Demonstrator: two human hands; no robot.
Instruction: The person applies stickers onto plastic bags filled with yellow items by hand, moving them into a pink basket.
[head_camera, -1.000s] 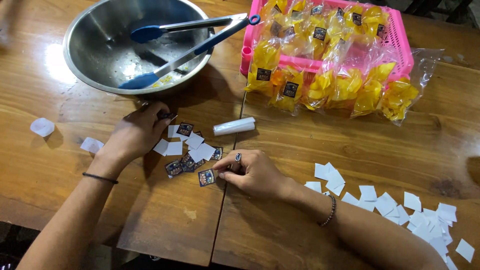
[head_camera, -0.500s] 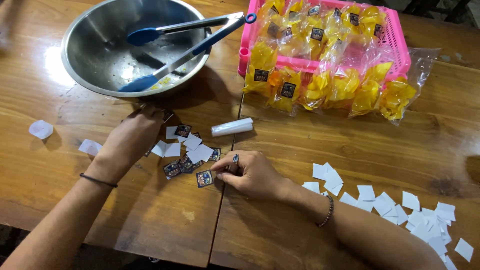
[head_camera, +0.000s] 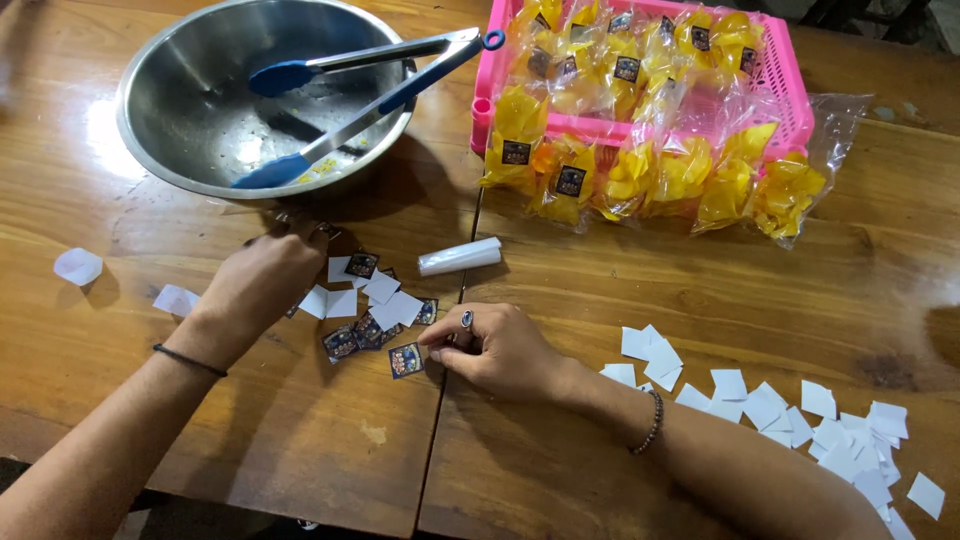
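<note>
Near the desk's (head_camera: 600, 300) front edge, the right hand (head_camera: 500, 350) pinched a small dark sticker (head_camera: 406, 360) between narrow fingers, while the left hand (head_camera: 262, 282) lay curled over the sticker pile (head_camera: 375, 305) below the steel bowl (head_camera: 200, 110), grip unclear.

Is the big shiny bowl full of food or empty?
Almost empty. The steel bowl holds only blue-tipped tongs resting across its rim and a few yellow crumbs on its bare bottom.
</note>
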